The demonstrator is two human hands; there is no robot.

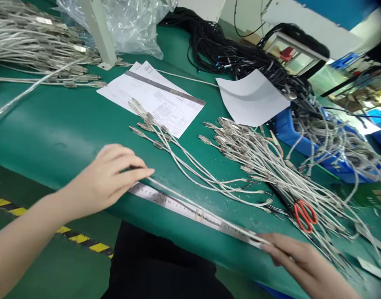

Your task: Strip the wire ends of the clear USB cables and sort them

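1. Left hand (108, 178) fingers pinch one end of a thin grey cable (190, 202) stretched along the steel ruler (190, 210) at the green bench (53, 128) front edge.
2. Right hand (302, 261) fingers press the other end, apparently closed on it.
3. Measuring step; next calls for reading the scale.

Two bare hands spread wide apart, both low at the near edge.

The left hand (111, 176) reaches in from the lower left on a bare forearm, palm down, fingers together and pointing right. The right hand (298, 259) enters from the lower right, fingers extended leftward and pressed flat.
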